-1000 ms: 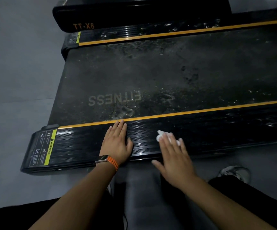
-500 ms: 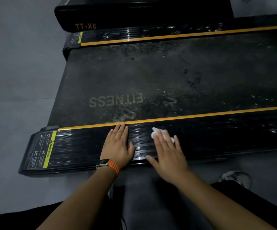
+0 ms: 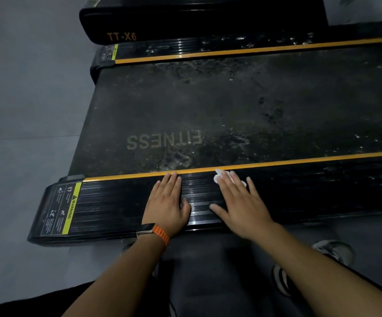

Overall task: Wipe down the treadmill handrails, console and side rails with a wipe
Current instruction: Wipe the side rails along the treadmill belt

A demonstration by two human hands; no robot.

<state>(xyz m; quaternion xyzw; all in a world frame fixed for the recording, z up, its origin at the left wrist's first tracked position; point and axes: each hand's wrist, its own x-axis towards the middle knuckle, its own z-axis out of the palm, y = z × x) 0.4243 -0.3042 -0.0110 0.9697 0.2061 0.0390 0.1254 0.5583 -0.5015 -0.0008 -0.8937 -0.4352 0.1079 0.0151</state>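
Observation:
The near side rail (image 3: 107, 207) of the treadmill is black, ribbed and edged with an orange stripe. My left hand (image 3: 166, 202) lies flat on it with fingers straight, an orange-strapped watch on the wrist. My right hand (image 3: 240, 202) presses a small white wipe (image 3: 217, 176) flat against the rail just to the right. Only the wipe's edges show beyond my fingertips, close to the orange stripe. The dusty belt (image 3: 231, 110) with "FITNESS" lettering lies beyond. The far side rail (image 3: 208, 50) runs along the top.
A yellow warning label (image 3: 70, 207) marks the rail's left end. Grey floor (image 3: 25, 110) spreads to the left. A black housing marked "TT-X6" (image 3: 185, 21) sits beyond the far rail. My shoes (image 3: 331, 250) and dark trouser legs are below the rail.
My right hand has slid the wipe leftward along the rail and up toward the orange stripe, closer to my left hand. My left hand has stayed in place.

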